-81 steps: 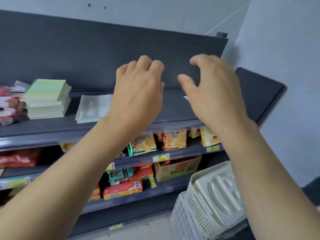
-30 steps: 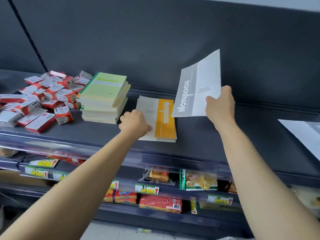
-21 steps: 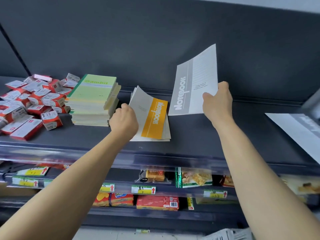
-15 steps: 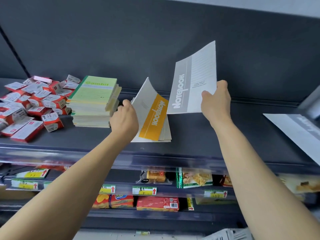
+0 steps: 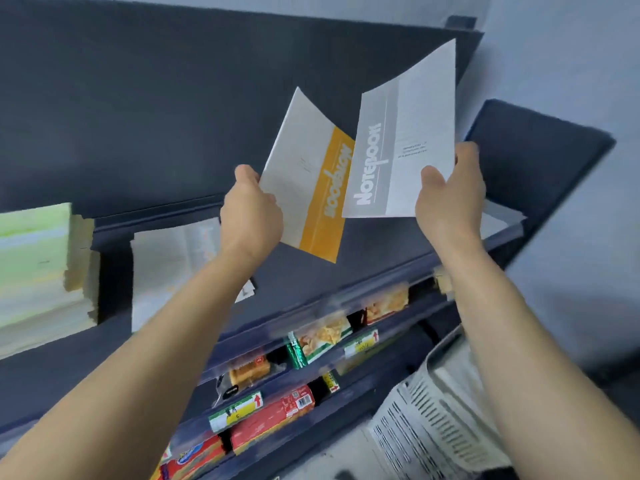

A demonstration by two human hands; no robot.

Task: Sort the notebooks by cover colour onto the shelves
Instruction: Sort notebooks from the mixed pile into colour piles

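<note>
My left hand (image 5: 250, 209) grips an orange-and-white notebook (image 5: 304, 178) by its left edge, lifted clear above the dark top shelf (image 5: 363, 271). My right hand (image 5: 450, 195) pinches a grey-and-white notebook (image 5: 405, 140) at its lower right corner, held up beside the orange one and overlapping its right edge. A small pile of white notebooks (image 5: 169, 258) lies on the shelf under my left forearm. A tall stack of green-covered notebooks (image 5: 38, 268) stands at the far left. More white notebooks (image 5: 498, 220) lie on the shelf behind my right hand.
Lower shelves carry snack packets (image 5: 322, 337) and red boxes (image 5: 273, 417) with yellow price tags. A white plastic basket (image 5: 436, 420) stands on the floor at the lower right. A pale wall (image 5: 571, 64) closes the right side.
My left hand has lifted the orange notebook off the pile into the air. The view has swung right, so the red boxes on the shelf are out of sight and the basket shows.
</note>
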